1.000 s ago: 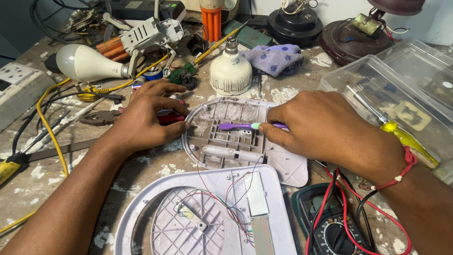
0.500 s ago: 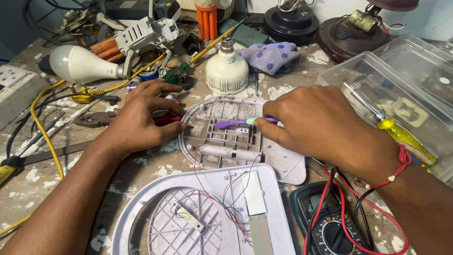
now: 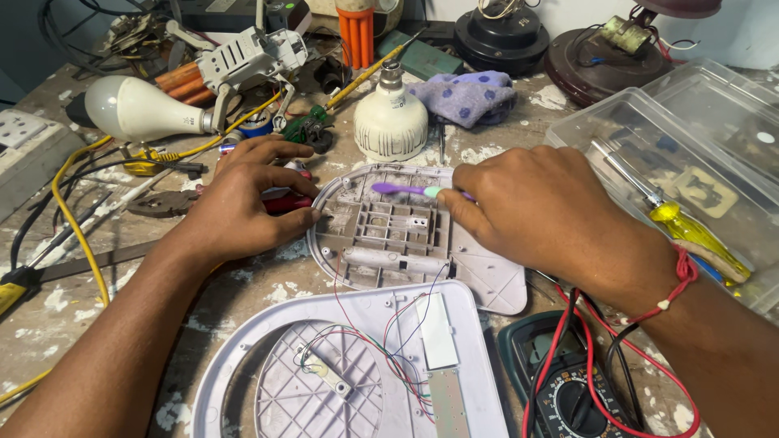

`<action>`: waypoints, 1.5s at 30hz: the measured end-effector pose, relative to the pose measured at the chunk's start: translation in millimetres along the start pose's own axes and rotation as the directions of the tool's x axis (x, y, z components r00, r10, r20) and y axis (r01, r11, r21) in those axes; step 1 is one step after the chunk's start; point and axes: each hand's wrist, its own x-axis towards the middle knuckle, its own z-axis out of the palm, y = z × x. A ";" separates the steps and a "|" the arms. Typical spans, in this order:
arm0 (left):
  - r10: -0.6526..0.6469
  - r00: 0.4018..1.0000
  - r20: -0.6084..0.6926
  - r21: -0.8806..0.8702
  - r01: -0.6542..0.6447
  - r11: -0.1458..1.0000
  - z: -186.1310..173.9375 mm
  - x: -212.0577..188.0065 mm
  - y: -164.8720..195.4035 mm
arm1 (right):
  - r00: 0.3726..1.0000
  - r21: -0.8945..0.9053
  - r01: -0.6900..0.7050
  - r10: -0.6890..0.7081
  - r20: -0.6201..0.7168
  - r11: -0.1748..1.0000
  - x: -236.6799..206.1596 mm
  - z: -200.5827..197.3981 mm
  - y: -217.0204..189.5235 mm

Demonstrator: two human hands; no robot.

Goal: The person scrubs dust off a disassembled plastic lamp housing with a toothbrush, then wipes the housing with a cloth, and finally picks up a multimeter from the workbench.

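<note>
At the bottom of the frame lies a white round housing shell (image 3: 243, 373) with its ribbed inside up, thin red, green and black wires running across it to a pale strip board (image 3: 436, 331). At lower right sits a dark multimeter (image 3: 568, 389) with red and black leads crossing over it.

In the middle of the frame lies the grey plastic base plate (image 3: 389, 235), inner side up, showing a grid of small compartments and a pale cylinder along its near edge. The left hand (image 3: 243, 203) rests at the plate's left rim, fingers loosely curled, the thumb tip pressed against the edge. Something red lies under its fingers; what it is cannot be told. The right hand (image 3: 544, 219) comes in from the right, fingers drawn together, pinching a purple toothbrush (image 3: 406, 190) whose head lies over the upper part of the plate. A red thread circles the right wrist.

At right stand clear plastic boxes (image 3: 649, 138) with a yellow-handled screwdriver (image 3: 690, 227) lying on one. Just above the plate stands a white bulb base (image 3: 391, 122), a purple dotted cloth (image 3: 466, 95) beside it. At upper left lies a large white bulb (image 3: 138, 109), with yellow cables (image 3: 69, 219) running down the left side
</note>
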 end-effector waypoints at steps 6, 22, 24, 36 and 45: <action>-0.011 1.000 0.010 0.002 0.011 1.000 -0.1 1.2 -0.4 | 0.992 0.074 -0.013 0.004 0.127 0.997 1.0 -6.6 -5.7; 0.018 1.000 -0.012 -0.041 -0.019 0.999 -0.5 1.7 -0.2 | 0.971 0.060 -0.123 0.107 0.212 0.991 0.6 -11.1 8.2; 0.041 0.999 -0.028 -0.054 -0.042 0.998 0.8 2.0 -1.2 | 0.968 0.037 -0.139 0.127 0.218 0.990 0.5 -15.3 15.3; 0.034 0.997 -0.076 -0.041 -0.037 0.998 11.8 13.5 -4.9 | 0.956 -0.136 -0.142 0.172 0.239 0.980 10.2 13.9 47.5; 0.026 0.996 -0.085 -0.029 -0.029 0.999 12.6 15.0 -3.9 | 0.980 -0.016 -0.131 0.132 0.146 0.991 11.6 16.2 44.3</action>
